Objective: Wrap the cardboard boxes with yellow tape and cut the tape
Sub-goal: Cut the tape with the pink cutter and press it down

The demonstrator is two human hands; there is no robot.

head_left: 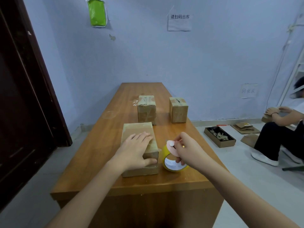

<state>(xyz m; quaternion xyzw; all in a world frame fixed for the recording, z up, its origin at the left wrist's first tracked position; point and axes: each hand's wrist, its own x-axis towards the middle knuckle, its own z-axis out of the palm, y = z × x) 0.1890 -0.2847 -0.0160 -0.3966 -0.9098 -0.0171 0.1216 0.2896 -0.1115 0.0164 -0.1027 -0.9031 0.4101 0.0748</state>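
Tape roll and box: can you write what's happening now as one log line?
left hand: flat on near box | right hand: holding yellow tape roll, pink cutter | far boxes: untouched

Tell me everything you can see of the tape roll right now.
The tape roll is yellow with a white inner core, standing on edge on the wooden table, just right of the near box; whether they touch is unclear. The right hand grips it from above, fingers reaching into the core, and also holds a small pink and white tool at the roll's top. No pulled-out strip is visible.
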